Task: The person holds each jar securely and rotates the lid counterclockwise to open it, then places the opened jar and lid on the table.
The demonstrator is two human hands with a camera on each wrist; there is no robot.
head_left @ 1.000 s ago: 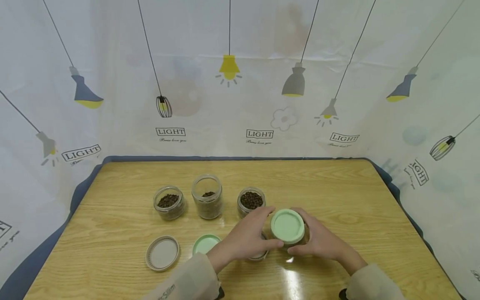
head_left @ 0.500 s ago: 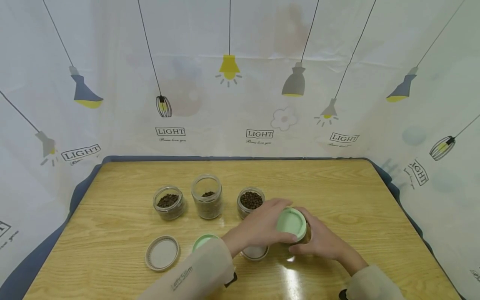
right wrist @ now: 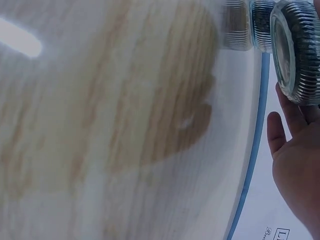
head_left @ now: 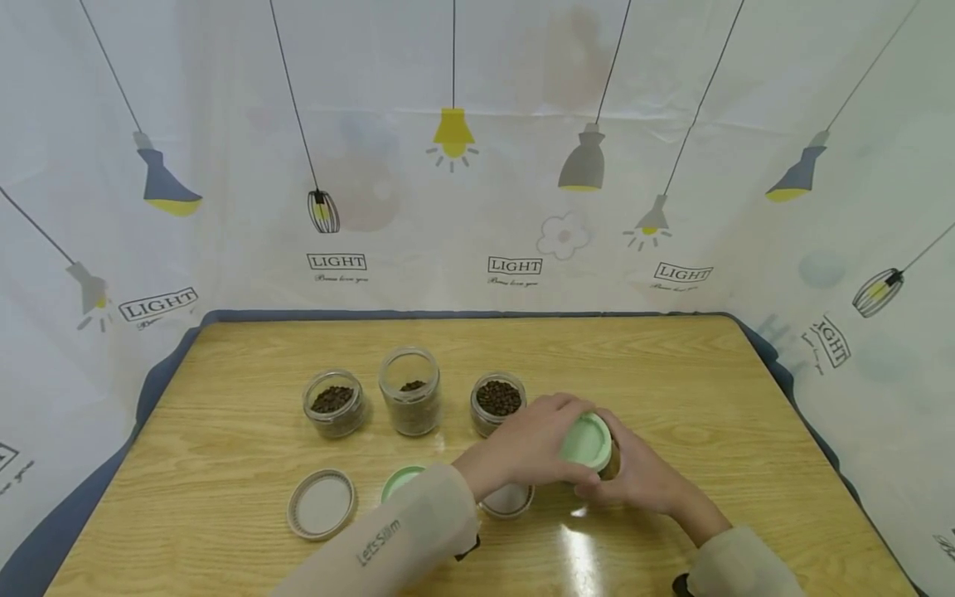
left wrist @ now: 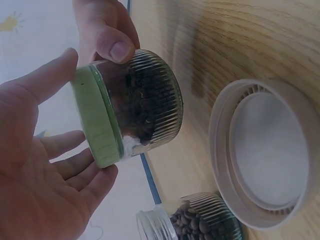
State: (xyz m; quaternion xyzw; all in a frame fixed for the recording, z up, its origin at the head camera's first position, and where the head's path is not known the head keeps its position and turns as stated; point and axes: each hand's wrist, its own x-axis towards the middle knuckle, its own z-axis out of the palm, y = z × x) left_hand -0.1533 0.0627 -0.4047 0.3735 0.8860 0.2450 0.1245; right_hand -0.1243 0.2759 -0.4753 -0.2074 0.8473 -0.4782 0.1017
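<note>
Between the two hands is a ribbed glass jar (left wrist: 167, 100) of dark coffee beans, capped with a light green lid (head_left: 587, 442). My left hand (head_left: 525, 448) grips the lid, its thumb on one side and its fingertips around the other edge in the left wrist view. The right hand (head_left: 643, 474) holds the glass body from the right, with its thumb on the glass. In the right wrist view the jar's ribbed bottom faces the camera, and its base is off the table. A pale lid (left wrist: 270, 150) lies upturned beneath the left wrist.
Three lidless glass jars with coffee beans stand behind: a short one (head_left: 339, 425), a taller one (head_left: 415, 417) and another short one (head_left: 487, 424) beside the left hand. Another pale lid (head_left: 322, 504) and a green lid (head_left: 401, 479), partly behind the sleeve, lie in front.
My left hand has moved right and farther over the green lid, covering more of it. The lidded jar has shifted slightly right; the right hand stays nearly in place.
</note>
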